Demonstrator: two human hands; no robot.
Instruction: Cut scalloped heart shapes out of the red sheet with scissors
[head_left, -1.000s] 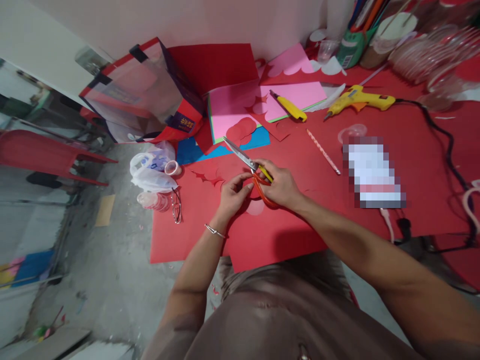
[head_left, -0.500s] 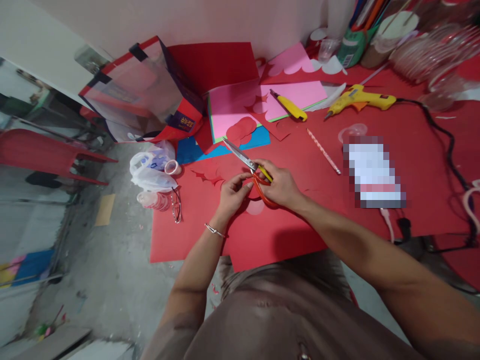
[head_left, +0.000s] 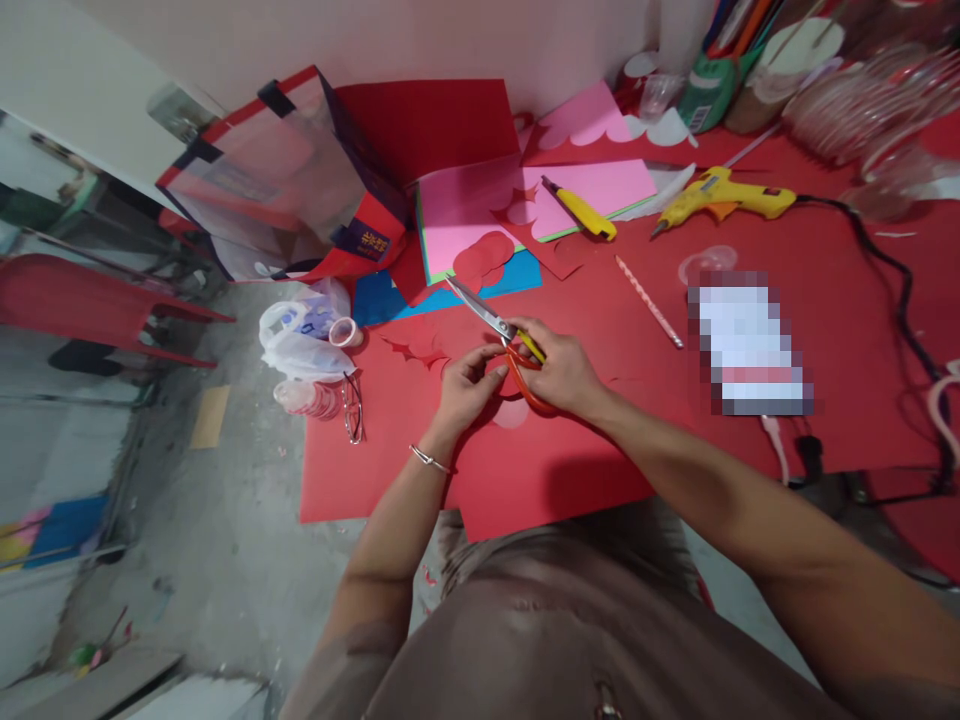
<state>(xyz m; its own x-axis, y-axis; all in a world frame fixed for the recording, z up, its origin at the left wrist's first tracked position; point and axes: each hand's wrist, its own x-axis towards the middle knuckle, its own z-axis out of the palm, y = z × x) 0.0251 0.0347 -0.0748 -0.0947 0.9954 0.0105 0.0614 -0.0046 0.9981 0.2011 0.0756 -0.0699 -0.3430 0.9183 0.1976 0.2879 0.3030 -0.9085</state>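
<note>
My right hand (head_left: 562, 372) grips orange-handled scissors (head_left: 499, 330) whose steel blades point up-left, nearly closed. My left hand (head_left: 466, 385), with a thin bracelet at the wrist, pinches a small red paper piece (head_left: 491, 383) just beside the scissor handles. Both hands hover over a large red paper sheet (head_left: 600, 440) covering the work surface. A pale round hole in the sheet (head_left: 511, 413) lies just below the hands.
Red paper circles (head_left: 480, 262) lie on pink and blue sheets. A yellow utility knife (head_left: 579, 209), yellow glue gun (head_left: 724, 197) with black cord, striped pencil (head_left: 649, 301), tape roll (head_left: 344, 333), plastic bag (head_left: 300, 340), eyeglasses (head_left: 352, 408) and a clear-sided bag (head_left: 277, 180) surround the hands.
</note>
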